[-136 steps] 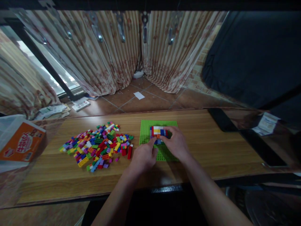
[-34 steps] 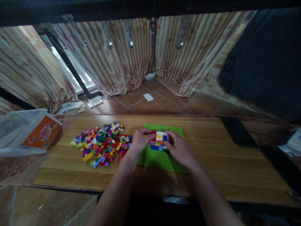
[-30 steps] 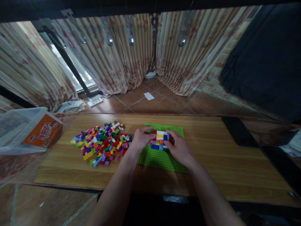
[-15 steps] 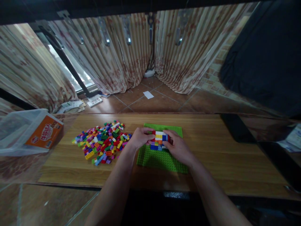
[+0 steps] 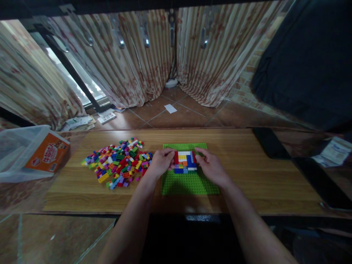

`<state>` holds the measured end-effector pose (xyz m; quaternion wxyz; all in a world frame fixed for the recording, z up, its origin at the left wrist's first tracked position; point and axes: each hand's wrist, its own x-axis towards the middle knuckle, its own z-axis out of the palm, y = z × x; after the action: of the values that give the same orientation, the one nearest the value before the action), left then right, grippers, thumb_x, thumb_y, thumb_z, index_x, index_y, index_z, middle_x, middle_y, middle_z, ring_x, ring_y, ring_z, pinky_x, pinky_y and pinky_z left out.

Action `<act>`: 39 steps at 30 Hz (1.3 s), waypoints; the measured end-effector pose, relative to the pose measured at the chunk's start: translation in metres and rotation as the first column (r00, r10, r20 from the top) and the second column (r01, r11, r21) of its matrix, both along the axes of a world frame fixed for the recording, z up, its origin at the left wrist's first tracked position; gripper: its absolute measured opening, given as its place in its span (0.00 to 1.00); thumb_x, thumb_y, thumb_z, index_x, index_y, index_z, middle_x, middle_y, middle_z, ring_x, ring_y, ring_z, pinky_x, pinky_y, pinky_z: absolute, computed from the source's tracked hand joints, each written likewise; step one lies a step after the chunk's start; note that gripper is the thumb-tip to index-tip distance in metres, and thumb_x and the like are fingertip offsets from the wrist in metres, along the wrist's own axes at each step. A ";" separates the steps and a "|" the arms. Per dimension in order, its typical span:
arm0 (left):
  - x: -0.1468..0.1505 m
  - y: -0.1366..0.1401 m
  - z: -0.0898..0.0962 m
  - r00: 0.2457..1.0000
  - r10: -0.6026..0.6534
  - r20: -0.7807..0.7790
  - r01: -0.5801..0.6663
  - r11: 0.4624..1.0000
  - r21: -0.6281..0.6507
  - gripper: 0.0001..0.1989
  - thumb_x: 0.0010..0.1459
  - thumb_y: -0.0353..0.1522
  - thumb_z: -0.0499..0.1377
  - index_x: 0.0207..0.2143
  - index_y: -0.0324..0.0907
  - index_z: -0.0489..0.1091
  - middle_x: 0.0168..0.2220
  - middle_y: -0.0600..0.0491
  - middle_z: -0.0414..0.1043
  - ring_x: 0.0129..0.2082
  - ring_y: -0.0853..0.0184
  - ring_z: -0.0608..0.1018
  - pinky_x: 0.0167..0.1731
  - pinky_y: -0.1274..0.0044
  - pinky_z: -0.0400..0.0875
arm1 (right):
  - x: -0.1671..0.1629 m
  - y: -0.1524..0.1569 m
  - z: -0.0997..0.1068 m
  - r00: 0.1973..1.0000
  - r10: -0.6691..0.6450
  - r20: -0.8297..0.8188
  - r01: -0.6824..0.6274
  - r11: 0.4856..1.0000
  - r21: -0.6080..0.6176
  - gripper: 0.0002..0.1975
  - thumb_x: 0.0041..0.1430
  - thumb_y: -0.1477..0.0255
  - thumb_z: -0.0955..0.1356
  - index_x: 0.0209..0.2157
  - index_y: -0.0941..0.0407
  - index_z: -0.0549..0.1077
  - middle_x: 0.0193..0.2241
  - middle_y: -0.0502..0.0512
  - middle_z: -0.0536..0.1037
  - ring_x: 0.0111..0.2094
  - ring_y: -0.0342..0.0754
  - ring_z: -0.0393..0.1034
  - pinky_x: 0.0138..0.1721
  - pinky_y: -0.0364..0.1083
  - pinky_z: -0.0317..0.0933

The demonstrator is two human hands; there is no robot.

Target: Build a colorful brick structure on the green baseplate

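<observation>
A flat block of joined toy bricks (image 5: 183,158), in white, yellow, red, blue and orange, is over the upper half of a green studded baseplate (image 5: 189,185). Whether it is pressed onto the studs or only resting there, I cannot tell. My left hand (image 5: 162,162) grips the block's left edge between thumb and curled fingers. At the opposite end, my right hand (image 5: 210,167) has its thumb and index finger around the red right edge. The undersides of both grips are hidden.
Left of the baseplate a heap of loose bricks (image 5: 118,161) spreads over the wooden table (image 5: 247,183). A clear plastic box (image 5: 16,156) with an orange label lies at the far left. Dark flat panels (image 5: 271,143) lie at the right, and curtains (image 5: 143,66) hang behind.
My right hand has drawn back from over the block to its right edge, so more blue and white bricks show. My left hand stays at the left edge. The camera view has shifted slightly.
</observation>
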<state>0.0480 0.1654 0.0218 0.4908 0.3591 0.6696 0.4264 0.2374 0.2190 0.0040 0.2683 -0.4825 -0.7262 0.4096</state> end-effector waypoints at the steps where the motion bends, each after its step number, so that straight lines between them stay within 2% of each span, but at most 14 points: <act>1: 0.001 0.001 0.000 1.000 0.004 -0.014 -0.004 1.000 0.001 0.10 0.61 0.28 0.53 0.40 0.36 0.73 0.14 0.62 0.63 0.11 0.77 0.67 0.13 0.85 0.61 | 0.000 -0.002 0.001 1.000 -0.008 0.022 0.007 1.000 0.007 0.19 0.59 0.69 0.62 0.52 0.56 0.71 0.47 0.60 0.76 0.33 0.47 0.72 0.42 0.51 0.67; 5: 0.003 0.003 0.001 0.998 0.034 -0.046 -0.034 0.999 -0.008 0.08 0.59 0.28 0.55 0.35 0.35 0.74 0.13 0.62 0.62 0.10 0.78 0.64 0.12 0.86 0.57 | -0.003 -0.009 0.005 0.997 -0.018 0.071 0.015 0.999 0.046 0.19 0.55 0.73 0.65 0.50 0.55 0.72 0.51 0.60 0.72 0.30 0.44 0.71 0.40 0.50 0.68; 10: 0.003 0.006 0.002 0.995 0.074 -0.064 -0.074 0.997 0.011 0.07 0.56 0.27 0.57 0.30 0.35 0.76 0.12 0.61 0.63 0.10 0.78 0.64 0.12 0.85 0.56 | -0.008 -0.009 0.005 0.997 -0.036 0.061 0.035 0.999 0.026 0.19 0.53 0.76 0.65 0.48 0.56 0.73 0.48 0.59 0.73 0.29 0.43 0.69 0.38 0.48 0.67; 15: 0.005 0.007 0.002 0.993 0.107 -0.045 -0.107 0.994 0.009 0.07 0.55 0.26 0.57 0.33 0.35 0.75 0.13 0.61 0.64 0.10 0.77 0.65 0.11 0.85 0.57 | -0.009 -0.007 0.001 0.999 -0.038 0.012 0.038 0.999 0.011 0.18 0.52 0.78 0.66 0.46 0.57 0.73 0.49 0.59 0.73 0.28 0.41 0.67 0.38 0.47 0.67; 21: 0.005 0.008 -0.011 0.981 0.100 -0.166 -0.091 0.994 0.061 0.10 0.55 0.28 0.55 0.34 0.36 0.76 0.14 0.60 0.65 0.10 0.76 0.65 0.12 0.84 0.59 | -0.010 -0.006 0.003 0.998 -0.054 0.038 0.053 0.998 0.039 0.17 0.51 0.79 0.66 0.44 0.56 0.74 0.45 0.57 0.75 0.27 0.41 0.67 0.36 0.46 0.66; 25: 0.003 0.005 -0.019 0.959 0.091 -0.268 -0.059 0.990 0.127 0.14 0.56 0.29 0.54 0.43 0.37 0.75 0.18 0.59 0.68 0.13 0.75 0.69 0.15 0.83 0.63 | -0.010 -0.005 0.010 0.994 -0.064 0.085 0.061 0.997 0.045 0.16 0.53 0.78 0.66 0.45 0.57 0.74 0.44 0.59 0.77 0.29 0.43 0.71 0.38 0.47 0.66; 28: 0.000 0.000 -0.013 0.969 0.088 -0.231 -0.053 0.987 0.154 0.18 0.56 0.30 0.54 0.48 0.36 0.73 0.19 0.59 0.67 0.14 0.75 0.69 0.16 0.83 0.63 | -0.010 -0.004 0.015 0.990 -0.101 0.100 0.095 0.993 0.063 0.17 0.55 0.77 0.65 0.47 0.59 0.74 0.44 0.61 0.78 0.32 0.46 0.73 0.40 0.49 0.66; 33: -0.015 -0.007 0.001 0.970 0.105 -0.220 -0.054 0.972 0.228 0.14 0.55 0.34 0.55 0.40 0.36 0.74 0.21 0.58 0.68 0.16 0.75 0.68 0.17 0.83 0.62 | -0.008 -0.004 0.020 0.982 -0.177 0.067 0.166 0.976 0.143 0.16 0.56 0.74 0.64 0.46 0.61 0.75 0.41 0.62 0.79 0.33 0.48 0.73 0.40 0.50 0.66; 39: -0.056 -0.019 0.005 0.914 0.189 -0.359 -0.088 0.956 0.279 0.13 0.54 0.36 0.55 0.34 0.37 0.75 0.22 0.56 0.71 0.20 0.73 0.70 0.20 0.82 0.63 | -0.014 -0.005 0.023 0.981 -0.194 -0.030 0.195 0.949 0.247 0.15 0.57 0.68 0.64 0.41 0.58 0.77 0.37 0.60 0.80 0.32 0.50 0.73 0.37 0.50 0.66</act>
<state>-0.0079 0.1461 0.0271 0.2685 0.4469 0.7154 0.4652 0.2238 0.2136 0.0267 0.3678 -0.5130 -0.7200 0.2884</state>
